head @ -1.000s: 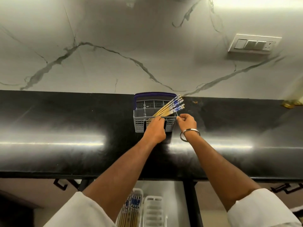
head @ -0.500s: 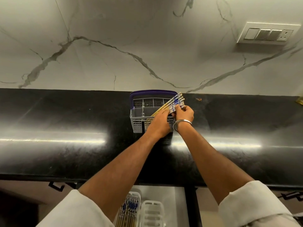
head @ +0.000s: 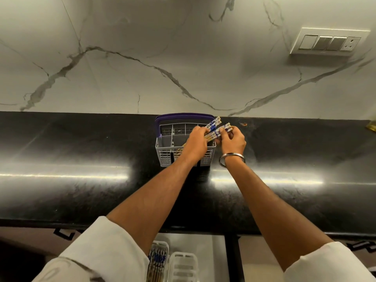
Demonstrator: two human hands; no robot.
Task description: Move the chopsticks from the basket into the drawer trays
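Black polished countertop (head: pixel 81 159) runs the whole width in front of me, backed by a pale marble wall (head: pixel 142 47) with grey veins. Going from the left, the counter gleams with a long streak of light, then comes the grey basket (head: pixel 165 153) with its purple handle (head: pixel 183 115), standing near the wall at the middle. My left hand (head: pixel 196 142) reaches over the basket's right part, fingers curled round a bundle of chopsticks (head: pixel 212 132) that lean up and to the right out of the basket; two of their patterned blue-and-white ends stick out above my knuckles. Just beside it, my right hand (head: pixel 233 140) pinches the upper ends of a few of the same sticks between thumb and fingertips, a metal bangle (head: pixel 232 158) on that wrist. Further right, high on the wall, sits a white switch plate (head: pixel 329 41). Below the counter edge, between my white sleeves, a white drawer tray (head: pixel 165 246) already holds chopsticks, and a second white tray (head: pixel 183 267) lies just to its right.
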